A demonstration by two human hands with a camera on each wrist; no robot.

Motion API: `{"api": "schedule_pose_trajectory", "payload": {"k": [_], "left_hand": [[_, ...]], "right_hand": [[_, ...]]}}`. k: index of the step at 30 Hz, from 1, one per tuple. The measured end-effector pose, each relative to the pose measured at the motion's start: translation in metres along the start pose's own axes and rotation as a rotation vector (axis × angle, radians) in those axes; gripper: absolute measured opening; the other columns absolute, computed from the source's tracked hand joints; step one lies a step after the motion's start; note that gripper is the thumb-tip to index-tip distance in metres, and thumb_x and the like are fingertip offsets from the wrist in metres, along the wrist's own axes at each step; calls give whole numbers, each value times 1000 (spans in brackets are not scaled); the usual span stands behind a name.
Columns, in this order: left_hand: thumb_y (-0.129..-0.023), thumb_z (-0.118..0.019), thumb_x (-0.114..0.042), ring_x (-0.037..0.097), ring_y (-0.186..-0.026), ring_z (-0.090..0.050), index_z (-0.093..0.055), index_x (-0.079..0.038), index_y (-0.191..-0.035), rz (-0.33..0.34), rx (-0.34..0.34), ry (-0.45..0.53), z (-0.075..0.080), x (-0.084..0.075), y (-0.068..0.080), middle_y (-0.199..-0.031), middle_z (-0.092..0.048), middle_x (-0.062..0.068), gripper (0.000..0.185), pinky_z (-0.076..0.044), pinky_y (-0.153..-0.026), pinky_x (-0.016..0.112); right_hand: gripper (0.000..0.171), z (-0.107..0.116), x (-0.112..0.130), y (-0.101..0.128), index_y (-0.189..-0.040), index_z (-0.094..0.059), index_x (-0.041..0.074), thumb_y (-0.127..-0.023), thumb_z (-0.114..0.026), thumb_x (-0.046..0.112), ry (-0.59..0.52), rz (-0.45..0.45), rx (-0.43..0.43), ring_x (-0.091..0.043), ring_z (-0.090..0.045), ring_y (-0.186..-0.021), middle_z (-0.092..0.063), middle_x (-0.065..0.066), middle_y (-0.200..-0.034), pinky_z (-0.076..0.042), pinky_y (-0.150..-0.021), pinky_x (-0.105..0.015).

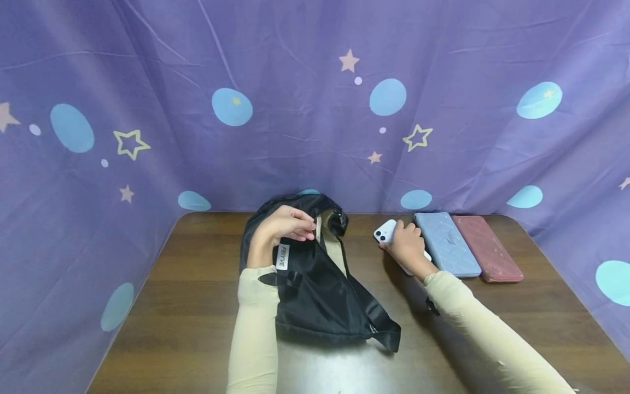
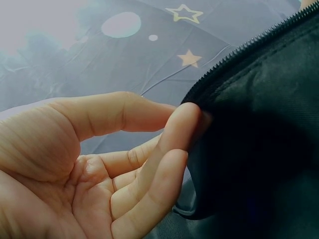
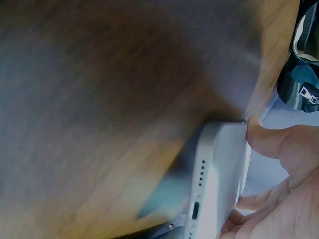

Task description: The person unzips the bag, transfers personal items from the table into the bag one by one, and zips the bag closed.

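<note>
Currently, a black sling bag (image 1: 315,279) is lying a little left of the centre of the wooden counter (image 1: 172,328), and its zippered opening is being pinched at the upper edge by the left hand (image 1: 283,227); in the left wrist view the fingertips (image 2: 182,122) are seen curled onto the fabric just below the zip teeth. The bag is judged to be light, limp nylon that will sag and fold wherever it is not supported, so the stiffer zip seam or the strap at about 5 o'clock of the bag is thought the surest place to hold it.

At 3 o'clock from the bag, a white smartphone (image 1: 386,232) is being gripped by the right hand (image 1: 408,246); the fingers are wrapped over its back, and in the right wrist view a fingertip (image 3: 264,139) is pressed against its edge beside the charging port. The phone is judged rigid, smooth and rather slippery, with glass that could crack if dropped, so a grip across its two long edges is advised. Further toward 3 o'clock, a blue quilted wallet (image 1: 448,243) and a red quilted wallet (image 1: 487,249) are lying side by side, touching.
</note>
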State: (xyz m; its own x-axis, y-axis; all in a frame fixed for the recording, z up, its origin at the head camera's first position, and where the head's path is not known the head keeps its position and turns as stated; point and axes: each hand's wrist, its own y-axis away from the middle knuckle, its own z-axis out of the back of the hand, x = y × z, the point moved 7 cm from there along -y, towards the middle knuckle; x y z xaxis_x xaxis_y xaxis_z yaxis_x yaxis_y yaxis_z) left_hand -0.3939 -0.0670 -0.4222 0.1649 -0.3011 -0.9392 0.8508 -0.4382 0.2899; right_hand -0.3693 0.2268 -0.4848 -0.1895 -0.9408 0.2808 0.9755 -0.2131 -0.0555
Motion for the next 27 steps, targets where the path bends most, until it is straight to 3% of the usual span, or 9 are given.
{"api": "schedule_pose_trajectory", "payload": {"k": [7,16,19,23,25,27], "left_hand": [[-94,-66,-1,6,-67,-71,-64,11,-122,0,5,5,-1,2,-2,-75,-72,-3,30,-60,-66,19],[-94,-66,-1,6,-66,-70,-63,12,-122,5,8,4,0,2,-3,-74,-72,-2,31,-59,-65,19],[-94,-66,-1,6,-66,-70,-63,12,-122,0,6,4,0,1,-3,-75,-72,-2,31,-59,-65,19],[-94,-66,-1,6,-66,-70,-64,11,-121,-7,-2,0,1,0,-2,-76,-72,-2,30,-59,-65,19],[-94,-66,-1,6,-66,-71,-64,11,-120,-4,-3,2,1,0,-1,-76,-72,-2,29,-60,-65,19],[-94,-66,-1,6,-67,-71,-64,11,-121,0,0,3,2,0,0,-76,-72,-2,30,-60,-66,20]], "right_hand": [[69,0,-8,-10,-120,-55,-9,-81,-86,38,-52,59,111,-50,-64,-100,-61,-36,-110,-55,-77,-58],[63,10,-10,-23,-121,-61,-14,-75,-89,20,-95,176,187,-47,-67,-102,-68,-32,-115,-55,-90,-55],[55,13,-13,-28,-114,-64,-15,-73,-88,13,-122,200,209,-43,-68,-95,-70,-31,-108,-57,-88,-51],[34,14,-20,-34,-98,-69,-14,-73,-85,4,-218,156,278,-25,-60,-68,-66,-15,-77,-55,-63,-34],[31,12,-27,-35,-99,-69,-14,-75,-83,-1,-296,82,341,-18,-54,-64,-60,-8,-73,-52,-57,-29],[33,10,-33,-35,-106,-67,-16,-77,-80,-4,-360,7,405,-17,-58,-65,-62,-9,-77,-58,-59,-32]]}}
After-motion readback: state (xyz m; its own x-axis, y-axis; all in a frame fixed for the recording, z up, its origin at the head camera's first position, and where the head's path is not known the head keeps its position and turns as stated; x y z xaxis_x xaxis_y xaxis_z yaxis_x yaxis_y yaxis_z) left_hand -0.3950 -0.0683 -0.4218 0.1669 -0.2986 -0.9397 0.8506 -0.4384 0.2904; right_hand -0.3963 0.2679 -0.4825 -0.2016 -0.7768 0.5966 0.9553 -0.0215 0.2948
